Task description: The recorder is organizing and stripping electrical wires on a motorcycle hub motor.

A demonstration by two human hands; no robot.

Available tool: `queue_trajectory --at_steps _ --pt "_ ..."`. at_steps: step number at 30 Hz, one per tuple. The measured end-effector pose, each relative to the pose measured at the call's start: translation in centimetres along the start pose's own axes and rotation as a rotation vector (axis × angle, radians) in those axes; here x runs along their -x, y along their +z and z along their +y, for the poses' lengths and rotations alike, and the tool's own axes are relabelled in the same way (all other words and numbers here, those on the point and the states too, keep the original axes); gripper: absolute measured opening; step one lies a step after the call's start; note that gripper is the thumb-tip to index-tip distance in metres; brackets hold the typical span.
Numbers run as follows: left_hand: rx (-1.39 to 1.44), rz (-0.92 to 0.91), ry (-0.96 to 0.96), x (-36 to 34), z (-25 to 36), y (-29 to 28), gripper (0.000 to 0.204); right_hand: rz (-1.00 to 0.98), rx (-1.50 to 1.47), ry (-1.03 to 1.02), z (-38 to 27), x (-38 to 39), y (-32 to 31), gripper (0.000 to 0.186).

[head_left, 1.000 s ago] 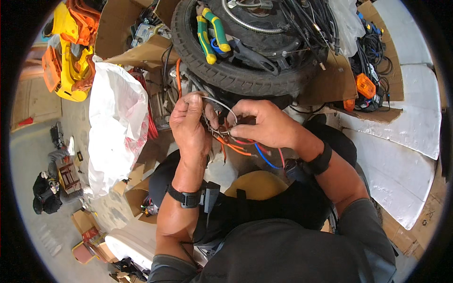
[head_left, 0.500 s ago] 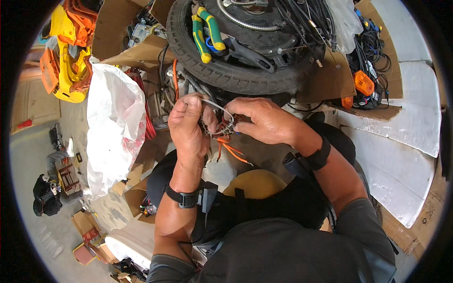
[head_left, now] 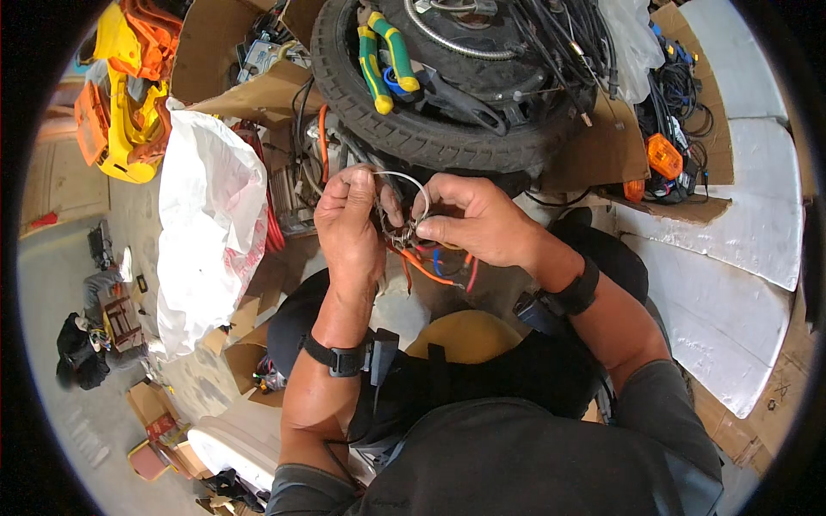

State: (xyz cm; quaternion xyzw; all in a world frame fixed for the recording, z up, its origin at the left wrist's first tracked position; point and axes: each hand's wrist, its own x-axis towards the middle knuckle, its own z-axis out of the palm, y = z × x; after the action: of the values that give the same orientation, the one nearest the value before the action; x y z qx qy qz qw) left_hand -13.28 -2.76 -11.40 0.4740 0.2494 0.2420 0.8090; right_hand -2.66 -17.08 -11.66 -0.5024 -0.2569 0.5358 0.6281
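Note:
A thin white strip, which looks like a cable tie [head_left: 411,178], arches between my two hands over the floor. My left hand [head_left: 349,219] is closed, pinching one end of it between thumb and fingers. With thumb and forefinger my right hand [head_left: 482,222] grips a small bundle of wires [head_left: 401,232], where the strip's other end runs in. Orange, red and blue wire ends [head_left: 430,268] dangle below the fingers, some with bare tips. Part of the bundle is hidden behind my fingers.
Ahead lies a wheel with a black tyre [head_left: 413,142], bearing green-and-yellow pliers [head_left: 387,60], a black-handled tool [head_left: 456,99] and black cables [head_left: 559,43]. A white bag [head_left: 211,232] stands at left. A cardboard box [head_left: 688,202] holds cables and an orange lamp [head_left: 663,156]. Another person [head_left: 82,348] sits far left.
The wire bundle has turned slightly, so more red and blue wire ends show under my right hand. My left hand has shifted a little to the right, and the strip still arches between both hands.

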Motion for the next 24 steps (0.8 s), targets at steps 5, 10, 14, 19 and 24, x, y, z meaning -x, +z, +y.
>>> queue_trajectory --at_steps 5,10,14,19,24 --pt "0.029 0.005 0.030 -0.1 -0.1 -0.1 0.023 0.056 0.342 -0.132 -0.4 0.1 -0.5 0.017" --pt "0.019 0.075 -0.001 0.0 0.1 0.2 0.023 0.024 0.428 -0.009 -1.0 0.3 -0.5 0.019" --pt "0.036 0.020 0.010 0.1 0.1 0.0 0.019 0.049 0.430 -0.060 -0.6 0.3 -0.3 0.021" --pt "0.028 -0.021 -0.003 0.4 0.0 0.2 0.016 0.065 0.276 -0.131 -0.9 0.2 -0.4 0.020" --pt "-0.047 -0.086 -0.072 0.7 -0.2 0.4 0.015 0.095 0.204 -0.075 -1.1 0.2 -0.7 0.016"
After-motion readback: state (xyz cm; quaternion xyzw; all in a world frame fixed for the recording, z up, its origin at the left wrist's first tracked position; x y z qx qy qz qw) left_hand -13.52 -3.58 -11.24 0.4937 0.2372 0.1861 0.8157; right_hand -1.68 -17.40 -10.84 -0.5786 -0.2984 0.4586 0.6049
